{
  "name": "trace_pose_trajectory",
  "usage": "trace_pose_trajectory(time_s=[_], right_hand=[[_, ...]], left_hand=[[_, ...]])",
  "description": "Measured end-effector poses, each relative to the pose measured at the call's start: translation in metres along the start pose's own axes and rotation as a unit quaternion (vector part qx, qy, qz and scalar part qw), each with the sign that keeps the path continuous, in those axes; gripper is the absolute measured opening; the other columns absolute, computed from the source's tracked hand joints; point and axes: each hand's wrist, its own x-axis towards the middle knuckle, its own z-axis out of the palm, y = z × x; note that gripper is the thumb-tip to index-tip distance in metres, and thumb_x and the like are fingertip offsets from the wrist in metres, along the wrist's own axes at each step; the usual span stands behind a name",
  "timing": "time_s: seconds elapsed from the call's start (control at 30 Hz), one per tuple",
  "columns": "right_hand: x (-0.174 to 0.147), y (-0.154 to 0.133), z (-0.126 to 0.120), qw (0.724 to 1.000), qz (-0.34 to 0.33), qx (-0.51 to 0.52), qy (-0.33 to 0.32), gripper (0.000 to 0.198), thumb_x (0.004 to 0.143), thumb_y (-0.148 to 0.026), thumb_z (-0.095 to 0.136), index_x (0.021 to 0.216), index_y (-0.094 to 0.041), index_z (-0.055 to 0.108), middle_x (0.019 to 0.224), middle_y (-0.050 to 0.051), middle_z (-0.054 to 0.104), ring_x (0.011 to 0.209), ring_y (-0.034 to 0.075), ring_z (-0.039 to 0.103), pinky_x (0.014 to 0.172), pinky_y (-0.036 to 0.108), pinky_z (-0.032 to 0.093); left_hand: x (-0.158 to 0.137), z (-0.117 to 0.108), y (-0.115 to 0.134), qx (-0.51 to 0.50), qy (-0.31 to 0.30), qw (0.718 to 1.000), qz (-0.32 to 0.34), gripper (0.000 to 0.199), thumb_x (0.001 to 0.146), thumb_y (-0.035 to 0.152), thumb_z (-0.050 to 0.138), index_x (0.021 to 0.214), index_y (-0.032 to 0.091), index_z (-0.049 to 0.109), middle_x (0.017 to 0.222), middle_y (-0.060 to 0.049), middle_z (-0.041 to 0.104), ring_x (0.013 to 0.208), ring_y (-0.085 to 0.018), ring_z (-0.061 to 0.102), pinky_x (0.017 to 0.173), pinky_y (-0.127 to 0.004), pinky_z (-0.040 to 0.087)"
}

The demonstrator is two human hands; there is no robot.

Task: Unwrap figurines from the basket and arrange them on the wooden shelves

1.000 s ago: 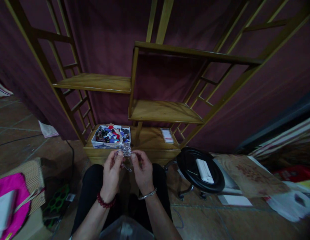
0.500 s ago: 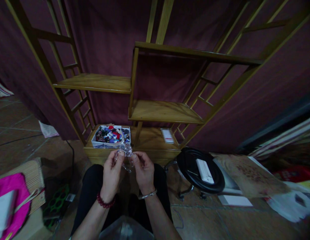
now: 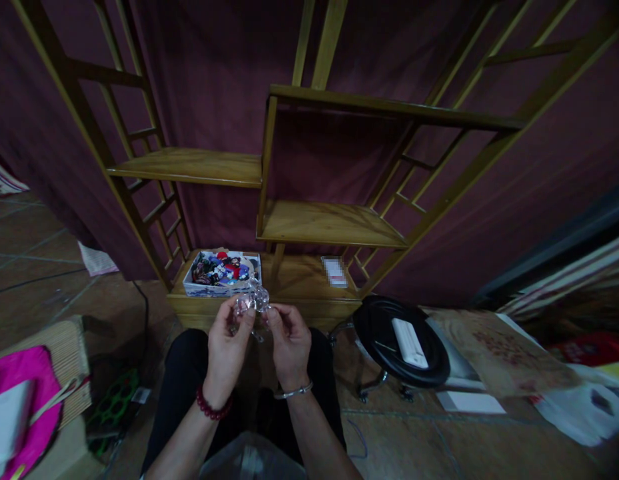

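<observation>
A small, clear, shiny trinket [image 3: 254, 300] with rounded lobes is held between both hands above my knees; its exact kind cannot be made out. My left hand [image 3: 230, 333], red bead bracelet at the wrist, pinches its left side between thumb and fingers. From the other side my right hand [image 3: 290, 339], wearing a silver bangle, grips it with thumb and bent fingers. A thin glinting part hangs below, between the hands. Just beyond sits an open box [image 3: 209, 291] full of small colourful figures or charms, on the low wooden cabinet.
A wooden shelf unit [image 3: 334, 223] stands ahead against a dark red curtain. A white card [image 3: 334, 272] lies on its base. To the right, a black round stool [image 3: 374, 320] carries a white case [image 3: 409, 343]. A pink cloth item [image 3: 44, 373] is at the left.
The clear trinket has turned and now shows more fully above the fingertips. Both hands have shifted slightly to the right and still hold it.
</observation>
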Motion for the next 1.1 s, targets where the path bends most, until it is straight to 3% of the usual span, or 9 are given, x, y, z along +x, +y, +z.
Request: trace_pose_trajectory(time_s=[0.13, 0.4, 0.57, 0.7, 0.87, 1.1], right_hand=[[0.001, -0.002, 0.001, 1.0, -0.01, 0.001, 0.012, 0.016, 0.075, -0.03, 0.056, 0.076, -0.015, 0.059, 0.07, 0.002, 0.062, 0.065, 0.012, 0.058, 0.062, 0.024, 0.049], [0.0, -0.004, 0.001, 0.999, -0.013, 0.017, 0.033, 0.014, 0.075, -0.029, 0.056, 0.078, -0.015, 0.059, 0.07, 0.002, 0.063, 0.064, 0.012, 0.059, 0.062, 0.024, 0.049], [0.0, -0.003, 0.003, 0.999, -0.02, 0.007, 0.041, 0.014, 0.074, -0.029, 0.057, 0.077, -0.015, 0.059, 0.07, 0.002, 0.063, 0.065, 0.013, 0.059, 0.063, 0.025, 0.05], [-0.002, -0.003, 0.004, 0.998, -0.033, -0.002, 0.046, 0.014, 0.075, -0.029, 0.057, 0.078, -0.016, 0.06, 0.072, 0.002, 0.063, 0.066, 0.013, 0.06, 0.063, 0.025, 0.05], [-0.004, -0.003, 0.005, 0.998, -0.045, -0.021, 0.045, 0.013, 0.075, -0.028, 0.057, 0.078, -0.016, 0.06, 0.075, 0.003, 0.064, 0.069, 0.013, 0.06, 0.064, 0.025, 0.05], [-0.006, -0.002, 0.005, 0.997, -0.053, -0.019, 0.044, 0.011, 0.076, -0.025, 0.057, 0.079, -0.015, 0.06, 0.077, 0.003, 0.065, 0.071, 0.013, 0.061, 0.066, 0.024, 0.05]], left_hand=[[0.0, 0.001, -0.006, 0.004, 0.02, 1.0, 0.02, 0.04, 0.068, 0.03, 0.062, 0.105, 0.019, 0.048, 0.099, -0.006, 0.058, 0.089, -0.015, 0.056, 0.08, -0.028, 0.043], [0.0, 0.0, -0.015, 0.074, 0.044, 0.994, 0.064, 0.023, 0.07, 0.032, 0.06, 0.087, 0.018, 0.052, 0.089, -0.004, 0.057, 0.084, -0.016, 0.055, 0.078, -0.03, 0.044], [0.001, -0.003, -0.013, 0.191, 0.041, 0.969, 0.153, 0.014, 0.073, 0.032, 0.056, 0.075, 0.019, 0.058, 0.094, -0.004, 0.053, 0.095, -0.017, 0.05, 0.088, -0.032, 0.037], [0.002, -0.006, -0.015, 0.244, 0.083, 0.95, 0.175, 0.017, 0.071, 0.036, 0.058, 0.078, 0.02, 0.062, 0.092, -0.004, 0.049, 0.091, -0.017, 0.048, 0.081, -0.031, 0.041], [0.0, -0.006, -0.017, 0.229, 0.054, 0.963, 0.134, 0.021, 0.073, 0.037, 0.056, 0.083, 0.019, 0.061, 0.078, -0.001, 0.05, 0.071, -0.013, 0.05, 0.063, -0.024, 0.043], [-0.003, -0.001, -0.013, 0.11, 0.004, 0.993, 0.04, 0.025, 0.074, 0.037, 0.054, 0.086, 0.016, 0.06, 0.074, -0.001, 0.06, 0.065, -0.011, 0.053, 0.059, -0.02, 0.042]])
